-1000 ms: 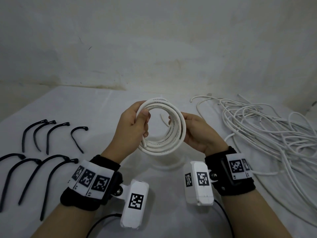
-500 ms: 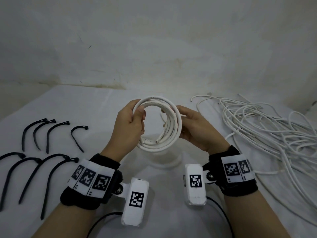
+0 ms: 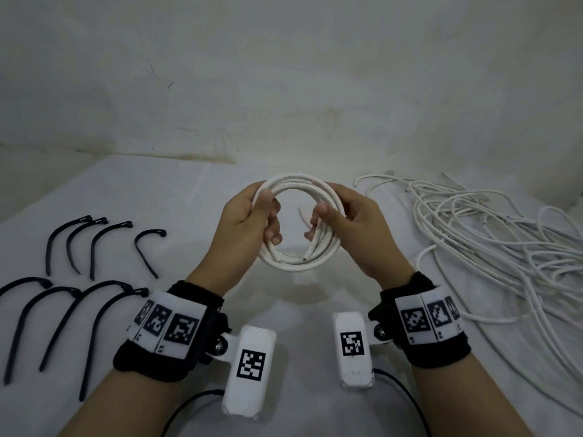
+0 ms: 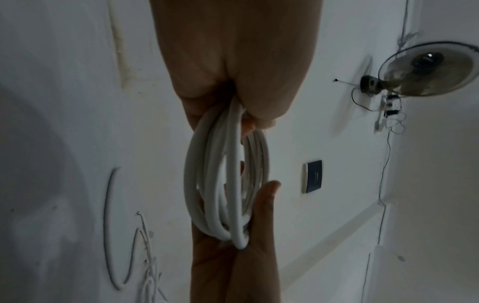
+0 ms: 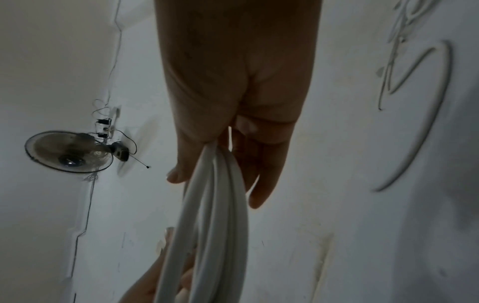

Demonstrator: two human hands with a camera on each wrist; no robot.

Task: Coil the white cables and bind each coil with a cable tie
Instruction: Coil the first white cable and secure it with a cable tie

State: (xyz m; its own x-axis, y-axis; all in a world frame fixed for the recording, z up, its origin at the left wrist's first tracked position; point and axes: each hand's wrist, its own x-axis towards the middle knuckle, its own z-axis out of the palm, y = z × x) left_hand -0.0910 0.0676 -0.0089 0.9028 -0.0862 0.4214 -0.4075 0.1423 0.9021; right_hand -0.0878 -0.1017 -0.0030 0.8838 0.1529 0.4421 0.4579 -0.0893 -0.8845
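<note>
Coil: we hold the coiled white cable (image 3: 298, 225) upright in the air above the white bench (image 3: 195, 197), its several turns stacked into one ring.
Left hand: our left hand (image 3: 249, 228) grips the coil's left side, fingers curled through the ring and thumb pressed on the outer turns.
Right hand: our right hand (image 3: 347, 228) holds the coil's right side, thumb laid over the turns and fingers wrapped loosely behind them.
Loose ends: one cut end (image 3: 305, 257) pokes out at the bottom of the coil, and a thin tail (image 3: 302, 216) stands free inside the ring.
Step in hand: we judge that we are squaring up the turns before binding.
How to do it well: we should tuck both ends flat against the bundle, press the turns into one tight band, then let one hand alone keep the pinch.
Ties: the black cable ties (image 3: 94, 247) lie on the bench left of the coil, so the right hand should keep the coil while the left fetches one.
Risk: springy turns may fan out if the pinch slackens.
Remaining work: the tangled pile of white cables (image 3: 492, 234) lies right of the coil, uncoiled.
</note>
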